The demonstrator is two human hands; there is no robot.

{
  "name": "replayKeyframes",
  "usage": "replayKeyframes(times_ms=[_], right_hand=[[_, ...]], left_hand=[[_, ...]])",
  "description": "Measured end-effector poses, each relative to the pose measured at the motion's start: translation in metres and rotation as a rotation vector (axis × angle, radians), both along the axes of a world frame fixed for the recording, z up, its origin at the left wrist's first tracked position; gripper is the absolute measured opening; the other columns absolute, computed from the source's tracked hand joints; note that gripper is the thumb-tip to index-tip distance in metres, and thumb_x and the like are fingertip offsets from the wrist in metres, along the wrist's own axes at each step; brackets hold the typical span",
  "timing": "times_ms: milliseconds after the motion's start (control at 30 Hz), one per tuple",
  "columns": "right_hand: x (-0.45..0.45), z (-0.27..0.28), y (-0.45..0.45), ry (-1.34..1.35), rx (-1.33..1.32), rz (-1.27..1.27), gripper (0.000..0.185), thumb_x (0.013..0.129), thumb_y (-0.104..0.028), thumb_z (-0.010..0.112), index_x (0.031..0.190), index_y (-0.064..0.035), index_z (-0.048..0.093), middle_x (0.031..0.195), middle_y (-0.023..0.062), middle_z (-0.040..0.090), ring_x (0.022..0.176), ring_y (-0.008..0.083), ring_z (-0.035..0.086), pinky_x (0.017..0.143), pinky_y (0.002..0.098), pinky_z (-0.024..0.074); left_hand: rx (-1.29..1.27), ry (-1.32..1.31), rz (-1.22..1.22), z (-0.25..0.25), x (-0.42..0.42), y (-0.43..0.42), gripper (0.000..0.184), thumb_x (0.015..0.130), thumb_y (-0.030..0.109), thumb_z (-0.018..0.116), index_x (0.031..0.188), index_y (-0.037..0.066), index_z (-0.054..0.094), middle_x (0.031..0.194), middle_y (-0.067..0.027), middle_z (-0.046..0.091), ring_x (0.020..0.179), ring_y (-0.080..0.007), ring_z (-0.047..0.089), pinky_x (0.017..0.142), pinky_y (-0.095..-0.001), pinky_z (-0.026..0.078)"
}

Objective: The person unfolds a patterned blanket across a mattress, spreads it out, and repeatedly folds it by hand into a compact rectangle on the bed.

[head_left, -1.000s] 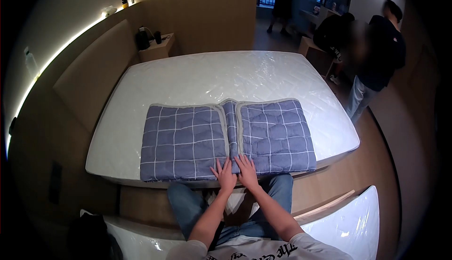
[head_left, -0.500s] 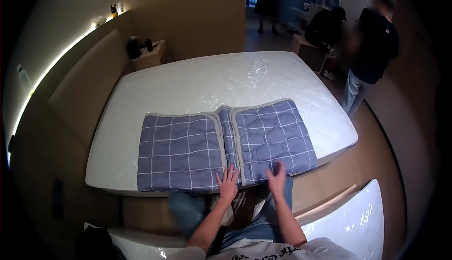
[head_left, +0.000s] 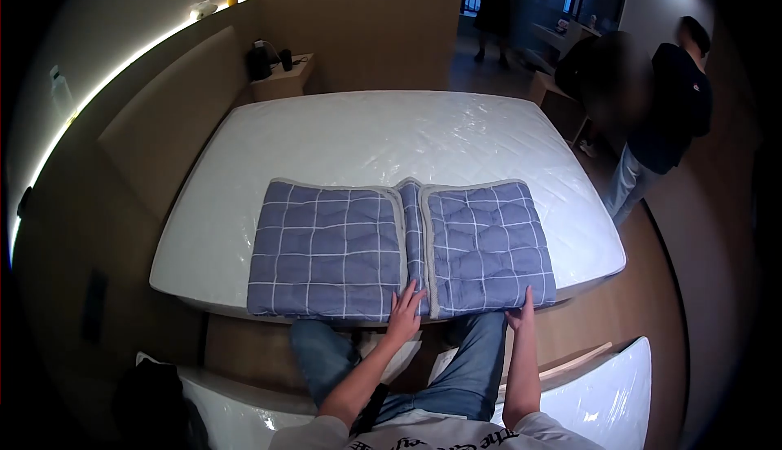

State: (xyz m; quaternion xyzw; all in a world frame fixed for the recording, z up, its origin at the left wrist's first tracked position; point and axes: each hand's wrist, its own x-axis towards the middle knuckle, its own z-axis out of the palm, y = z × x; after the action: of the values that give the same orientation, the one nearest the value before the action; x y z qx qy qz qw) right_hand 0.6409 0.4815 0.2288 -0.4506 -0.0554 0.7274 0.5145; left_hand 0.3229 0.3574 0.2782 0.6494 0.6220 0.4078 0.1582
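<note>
A blue-grey quilt (head_left: pixel 330 246) with a white check and grey binding lies folded near the front edge of the plastic-wrapped mattress (head_left: pixel 318 136). Its two folded halves face each other across a narrow strip in the middle. My left hand (head_left: pixel 404 313) rests on that strip by the front edge, fingers extended over the fabric. At the quilt's right front corner, my right hand (head_left: pixel 522 311) holds the edge, with a finger on top and the others partly hidden.
Behind my legs lies another plastic-wrapped mattress (head_left: pixel 582 401). A bedside table (head_left: pixel 283 83) stands at the back left beside the headboard (head_left: pixel 175 112). One person (head_left: pixel 672 108) stands at the right, another (head_left: pixel 603 75) bends nearby, and a third (head_left: pixel 494 10) stands farther back.
My right hand has moved right, from above the right half to the quilt's right front corner. My left hand stays at the middle strip. The bending person leans further forward.
</note>
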Motion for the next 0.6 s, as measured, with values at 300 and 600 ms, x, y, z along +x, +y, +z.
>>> replayKeyframes(times_ms=[300,600], right_hand=[[-0.021,0.045,-0.002,-0.265,0.001,-0.069,0.057,0.076,-0.02,0.061,0.123,-0.0004,0.036,0.121,0.0132,0.046,0.108,0.0294,0.047,0.092,0.0403,0.0373],[-0.146,0.152,-0.021,-0.969,0.759,-0.217,0.06,0.069,-0.01,0.067,0.118,0.0086,0.037,0.117,0.0195,0.046,0.108,0.0286,0.045,0.091,0.0336,0.0346]], left_hand=[[-0.095,0.218,-0.066,0.018,0.007,-0.007,0.07,0.063,0.016,0.066,0.128,0.024,0.039,0.14,-0.0162,0.017,0.122,-0.036,0.03,0.1,-0.0535,0.02],[0.13,-0.162,0.14,-0.016,0.019,0.002,0.035,0.066,-0.005,0.054,0.102,0.001,0.053,0.132,-0.0157,0.032,0.117,-0.0357,0.036,0.096,-0.0406,0.032]])
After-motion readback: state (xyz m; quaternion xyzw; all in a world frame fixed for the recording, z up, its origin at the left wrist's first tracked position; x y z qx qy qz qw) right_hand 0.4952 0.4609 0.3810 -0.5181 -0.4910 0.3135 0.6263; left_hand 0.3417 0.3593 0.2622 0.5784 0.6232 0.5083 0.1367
